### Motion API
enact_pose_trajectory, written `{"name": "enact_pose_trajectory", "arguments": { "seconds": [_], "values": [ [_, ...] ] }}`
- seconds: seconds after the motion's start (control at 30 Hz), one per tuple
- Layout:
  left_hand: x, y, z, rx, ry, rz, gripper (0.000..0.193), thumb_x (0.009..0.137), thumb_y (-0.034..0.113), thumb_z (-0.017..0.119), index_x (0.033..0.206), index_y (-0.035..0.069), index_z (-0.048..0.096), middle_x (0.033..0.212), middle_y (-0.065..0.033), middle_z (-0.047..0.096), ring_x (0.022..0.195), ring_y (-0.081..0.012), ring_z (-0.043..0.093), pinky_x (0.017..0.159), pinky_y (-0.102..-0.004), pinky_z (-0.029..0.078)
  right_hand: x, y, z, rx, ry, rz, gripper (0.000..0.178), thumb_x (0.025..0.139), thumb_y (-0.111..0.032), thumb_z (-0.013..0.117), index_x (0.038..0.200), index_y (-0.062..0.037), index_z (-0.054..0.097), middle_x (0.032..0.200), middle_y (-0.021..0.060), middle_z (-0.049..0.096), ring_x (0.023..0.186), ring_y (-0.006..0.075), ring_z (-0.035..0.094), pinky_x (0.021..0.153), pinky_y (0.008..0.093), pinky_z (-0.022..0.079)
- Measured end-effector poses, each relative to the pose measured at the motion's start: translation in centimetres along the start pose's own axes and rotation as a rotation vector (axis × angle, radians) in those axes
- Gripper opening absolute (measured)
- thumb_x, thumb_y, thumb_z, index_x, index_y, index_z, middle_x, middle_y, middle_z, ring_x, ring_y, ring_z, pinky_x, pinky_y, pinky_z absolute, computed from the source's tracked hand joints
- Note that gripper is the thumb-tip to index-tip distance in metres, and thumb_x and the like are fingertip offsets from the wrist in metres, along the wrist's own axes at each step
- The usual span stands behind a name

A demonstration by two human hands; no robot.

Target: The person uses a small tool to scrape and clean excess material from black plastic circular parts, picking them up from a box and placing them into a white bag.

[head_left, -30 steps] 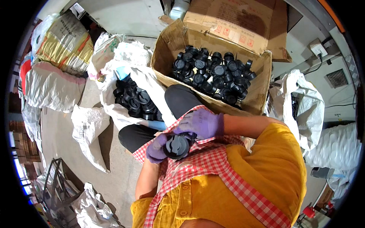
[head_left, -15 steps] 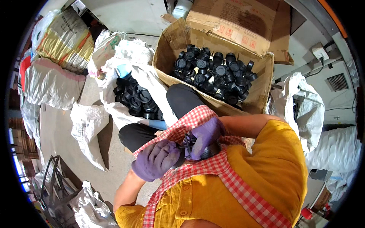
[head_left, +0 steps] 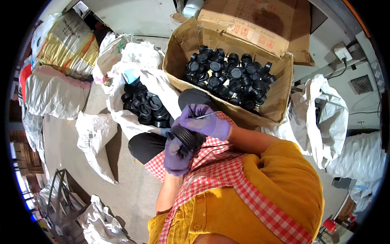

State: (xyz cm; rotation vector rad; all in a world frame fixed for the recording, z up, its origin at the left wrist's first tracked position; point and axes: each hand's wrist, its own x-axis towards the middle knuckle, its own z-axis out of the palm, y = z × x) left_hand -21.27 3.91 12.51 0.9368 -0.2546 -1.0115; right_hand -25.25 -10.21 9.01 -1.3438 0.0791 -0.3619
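Note:
My left hand (head_left: 177, 159), in a purple glove, is closed round a black ribbed round plastic part (head_left: 186, 138). My right hand (head_left: 205, 123), gloved the same way, lies just beyond it, its fingertips at the part's far side. A thin grey rod-like tool (head_left: 206, 115) sticks out of the right hand's curled fingers; its exact kind is unclear. Both hands are above my lap, over a red-and-white checked apron (head_left: 215, 164). Beyond my knees, an open cardboard box (head_left: 178, 44) holds many black round capped parts (head_left: 235, 73).
Left of the box, an open white woven sack (head_left: 158, 91) contains more black parts (head_left: 148, 105). Stuffed sacks (head_left: 57, 91) are piled at the far left. A white bag (head_left: 323, 122) stands on the right, and a dark metal frame (head_left: 61, 199) at the lower left.
Both hands have moved away from my body; the right has gone left and forward. The left hand has turned, exposing the ribbed part, and the rod-like tool now shows in the right hand.

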Motion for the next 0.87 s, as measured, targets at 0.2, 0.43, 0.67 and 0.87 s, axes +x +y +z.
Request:
{"name": "enact_pose_trajectory", "arguments": {
  "seconds": [0.2, 0.43, 0.67, 0.87],
  "values": [
    [1.0, -1.0, 0.0, 1.288, -0.02, 0.684, 0.039, 0.07, 0.009, 0.063, 0.108, 0.013, 0.061, 0.094, -0.0118, 0.057, 0.082, -0.0272, 0.058, 0.072, -0.0347, 0.048, 0.1, 1.5, -2.8, -0.347, 0.196, 0.022, 0.015, 0.081, -0.015, 0.061, 0.09, -0.0029, 0.059, 0.079, 0.0032, 0.058, 0.071, 0.0077, 0.052, 0.064, 0.0246, 0.045],
    [-1.7, 2.0, 3.1, 1.84, -0.17, 0.337, 0.037, 0.066, 0.02, 0.07, 0.101, 0.023, 0.062, 0.098, -0.0114, 0.051, 0.085, -0.0303, 0.056, 0.068, -0.0427, 0.046, 1.1, 5.5, -6.5, -1.094, 0.531, -0.008, 0.008, 0.079, -0.006, 0.052, 0.083, -0.0075, 0.059, 0.075, 0.0102, 0.061, 0.068, 0.024, 0.06, 0.063, 0.0316, 0.047],
    [5.3, 6.7, -8.5, 1.133, 0.228, 0.837, 0.046, 0.069, -0.002, 0.062, 0.115, -0.001, 0.056, 0.106, -0.0132, 0.061, 0.099, -0.0236, 0.056, 0.089, -0.0344, 0.043, -1.5, -0.9, -11.7, -0.686, 0.562, -0.075, 0.011, 0.079, -0.013, 0.061, 0.084, -0.0029, 0.061, 0.072, 0.0086, 0.06, 0.068, 0.0132, 0.055, 0.066, 0.0282, 0.046],
    [16.9, 5.5, -38.0, 1.702, 0.277, 0.069, 0.075, 0.069, 0.03, 0.074, 0.136, 0.016, 0.042, 0.143, -0.0156, 0.031, 0.127, -0.031, 0.039, 0.106, -0.0375, 0.029, -6.7, -13.3, -12.5, -0.904, 0.786, -0.274, 0.012, 0.078, -0.012, 0.06, 0.088, -0.0061, 0.062, 0.084, 0.013, 0.066, 0.081, 0.023, 0.066, 0.076, 0.0318, 0.052]
  ]
}}
